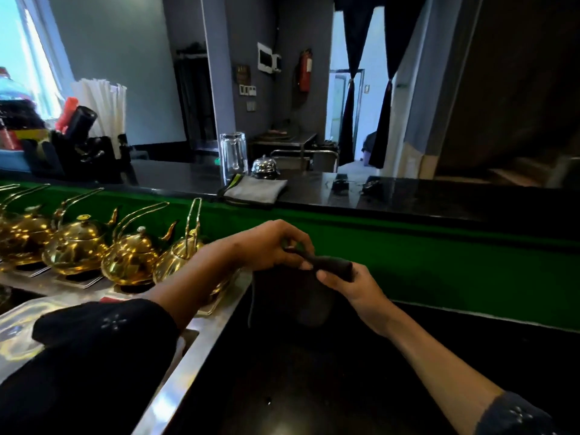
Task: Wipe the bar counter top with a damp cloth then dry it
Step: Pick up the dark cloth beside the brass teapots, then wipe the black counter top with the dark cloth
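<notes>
A dark cloth (pixel 295 296) hangs between both hands above the lower black worktop (pixel 314 372). My left hand (pixel 270 246) pinches its top left edge. My right hand (pixel 345 284) grips the rolled top right edge. The rest of the cloth droops below them. Higher up and further away runs the black bar counter top (pixel 392 193) above a green front panel (pixel 408 252). A folded grey cloth (pixel 254 191) with a yellow-green trim lies on that counter, apart from both hands.
Several brass teapots (pixel 81 243) stand in a row on a steel surface (pixel 94 287) to the left. On the bar counter are an upturned glass jug (pixel 233 155), a service bell (pixel 265 167), a black organiser with straws (pixel 94 146) and small dark items (pixel 340 185).
</notes>
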Demonstrator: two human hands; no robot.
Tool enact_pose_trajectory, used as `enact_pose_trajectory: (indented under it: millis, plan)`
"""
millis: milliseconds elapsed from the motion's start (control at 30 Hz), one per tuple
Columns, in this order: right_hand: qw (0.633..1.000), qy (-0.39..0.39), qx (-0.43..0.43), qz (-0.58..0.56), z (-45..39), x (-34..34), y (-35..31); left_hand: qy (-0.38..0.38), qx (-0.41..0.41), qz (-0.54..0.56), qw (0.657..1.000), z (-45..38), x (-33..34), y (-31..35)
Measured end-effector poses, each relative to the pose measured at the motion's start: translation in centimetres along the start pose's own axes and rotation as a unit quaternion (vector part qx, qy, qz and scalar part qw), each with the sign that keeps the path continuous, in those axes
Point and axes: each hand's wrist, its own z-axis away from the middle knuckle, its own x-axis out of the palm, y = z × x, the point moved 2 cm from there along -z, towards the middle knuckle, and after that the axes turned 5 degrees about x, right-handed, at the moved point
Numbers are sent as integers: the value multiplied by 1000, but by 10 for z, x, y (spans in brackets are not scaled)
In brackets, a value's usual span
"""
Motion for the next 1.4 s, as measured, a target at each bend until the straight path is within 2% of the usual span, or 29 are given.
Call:
enact_pose_trajectory:
  millis: [67,133,200,267,300,367,467,533,733,800,967,1133,1300,1400]
  plan:
    - [999,41,-21,-20,7,-16,-19,33,-7,16,999,-16,-1,10]
    - [995,93,-33,-27,11,-35,-33,37,-52,101,993,-25,9,17]
    - [989,139,-39,-12,13,-59,-41,-13,-92,169,981,-31,27,19]
    - [984,173,-38,10,13,-84,-44,-53,-95,179,978,-39,47,20]
    - [982,186,-35,16,14,-97,-45,-40,-92,188,977,-45,55,20]
    - [978,205,-30,34,14,-122,-48,37,-94,256,961,-58,64,22]
    - [966,236,-33,100,10,-153,-53,147,-110,421,888,-82,76,26]
    - [957,258,-37,129,7,-169,-56,185,-127,443,868,-102,84,32]
    - [924,323,-62,195,-6,-203,-65,289,-124,414,854,-156,97,44]
    - [916,325,-73,224,-14,-211,-71,310,-105,387,862,-168,91,44]
    - [898,319,-104,283,-51,-231,-101,313,-72,336,885,-193,58,36]
    - [909,295,-57,288,-107,-236,-116,303,-86,294,902,-230,20,13]
    - [863,291,27,413,-150,-241,-96,276,-121,168,939,-257,12,-13]
    - [805,285,71,516,-156,-237,-91,256,-136,113,950,-261,11,-23]
